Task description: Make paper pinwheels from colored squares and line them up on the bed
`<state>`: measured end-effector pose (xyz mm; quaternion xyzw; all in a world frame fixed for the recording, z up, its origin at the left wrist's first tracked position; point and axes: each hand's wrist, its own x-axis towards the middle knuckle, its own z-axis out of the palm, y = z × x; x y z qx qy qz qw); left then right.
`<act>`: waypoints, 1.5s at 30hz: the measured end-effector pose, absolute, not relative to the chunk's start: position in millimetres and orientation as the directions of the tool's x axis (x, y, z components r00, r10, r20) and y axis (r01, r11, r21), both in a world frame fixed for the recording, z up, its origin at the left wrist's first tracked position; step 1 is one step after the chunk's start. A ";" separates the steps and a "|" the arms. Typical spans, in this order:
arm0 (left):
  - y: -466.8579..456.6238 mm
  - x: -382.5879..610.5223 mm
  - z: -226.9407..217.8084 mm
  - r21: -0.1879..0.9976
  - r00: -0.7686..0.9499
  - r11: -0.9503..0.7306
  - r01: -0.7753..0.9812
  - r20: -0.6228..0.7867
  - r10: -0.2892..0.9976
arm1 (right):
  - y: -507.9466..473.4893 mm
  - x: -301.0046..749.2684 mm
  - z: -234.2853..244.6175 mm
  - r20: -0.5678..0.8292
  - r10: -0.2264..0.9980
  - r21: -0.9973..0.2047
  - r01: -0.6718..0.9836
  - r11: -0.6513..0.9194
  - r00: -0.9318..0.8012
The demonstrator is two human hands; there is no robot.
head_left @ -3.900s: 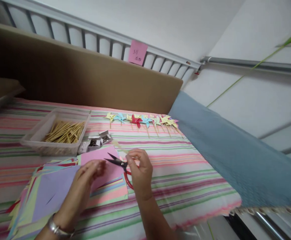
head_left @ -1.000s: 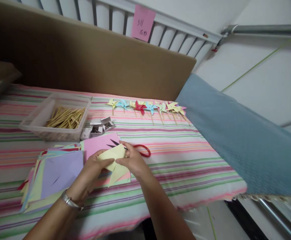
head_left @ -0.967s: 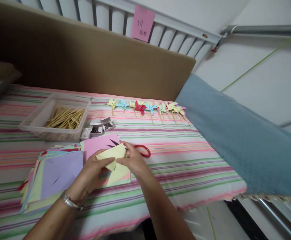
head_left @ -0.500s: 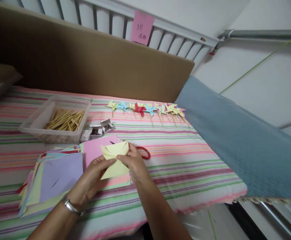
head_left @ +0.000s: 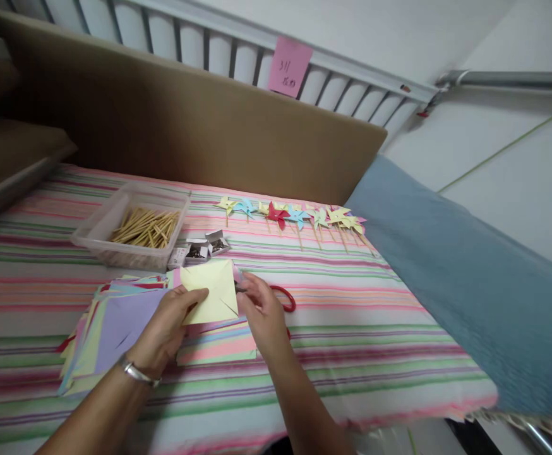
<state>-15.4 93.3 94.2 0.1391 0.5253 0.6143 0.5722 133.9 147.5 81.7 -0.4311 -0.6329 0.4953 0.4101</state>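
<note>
My left hand (head_left: 165, 322) pinches a square sheet of pale yellow paper (head_left: 210, 291) by its lower left, thumb on top. The sheet lies nearly flat in the air, with diagonal slits from its corners. At its right edge is my right hand (head_left: 264, 309), fingers curved and thumb apart from them; I see nothing gripped there. Scissors with red handles (head_left: 285, 297) lie under and beside this hand, partly hidden. Below the sheet is a pile of coloured paper (head_left: 223, 347). Left of it sits another stack of slit paper squares with a purple sheet (head_left: 127, 322) on top.
A clear plastic box (head_left: 86, 237) of wooden sticks (head_left: 146, 227) stands behind the stacks. Small open boxes (head_left: 196, 251) of dark metal pieces are beside it. Paper pinwheels (head_left: 297, 217) lie in a row along the cardboard panel (head_left: 200, 139). Striped cloth (head_left: 375, 335) covers the table.
Both hands held the yellow sheet, which was curled; now it is flattened and turned, held by my left hand. My right hand has come off its face. The view has shifted slightly left.
</note>
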 end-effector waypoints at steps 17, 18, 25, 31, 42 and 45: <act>91.9 -26.1 88.5 0.831 -0.300 0.197 -0.521 -0.394 0.869 | 136.4 130.5 86.2 0.328 0.796 -0.831 0.245 0.499 -0.508; 91.7 -24.1 88.1 0.833 -0.309 0.217 -0.509 -0.412 0.857 | 137.2 130.4 85.8 0.294 0.816 -0.857 0.241 0.456 -0.498; 93.1 -9.9 85.7 0.852 -0.304 0.233 -0.469 -0.404 0.863 | 141.7 127.8 85.4 0.111 0.911 -0.958 0.201 0.204 -0.397; 93.5 -6.8 83.5 0.858 -0.254 0.235 -0.457 -0.379 0.890 | 140.8 126.0 85.7 0.146 0.913 -0.945 0.221 0.243 -0.380; 93.0 -6.0 85.7 0.853 -0.219 0.262 -0.452 -0.391 0.894 | 140.8 126.3 86.7 0.149 0.899 -0.899 0.323 0.296 -0.411; 92.8 -6.4 83.6 0.854 -0.189 0.265 -0.447 -0.380 0.905 | 140.9 126.5 86.9 0.140 0.900 -0.887 0.352 0.299 -0.412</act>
